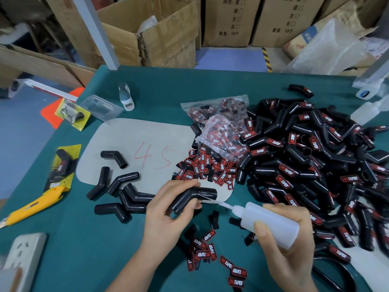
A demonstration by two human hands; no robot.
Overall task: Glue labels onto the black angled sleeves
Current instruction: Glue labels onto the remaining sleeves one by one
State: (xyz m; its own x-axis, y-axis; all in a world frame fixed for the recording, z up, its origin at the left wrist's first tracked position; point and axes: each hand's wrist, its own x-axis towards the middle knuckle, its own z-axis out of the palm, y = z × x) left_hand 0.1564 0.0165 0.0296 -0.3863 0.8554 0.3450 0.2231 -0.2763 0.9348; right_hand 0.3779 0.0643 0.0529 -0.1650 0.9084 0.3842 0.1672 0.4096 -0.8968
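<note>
Nozzle (226, 205) touches gripped sleeve (194, 197) edge.

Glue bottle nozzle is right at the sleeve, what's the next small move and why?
Probably a gentle squeeze of the glue bottle in the right hand to lay glue on the black angled sleeve. The left hand holds that sleeve bare, with no label on it, and the nozzle tip sits at its surface. Loose labels lie just below for the following step.
</note>
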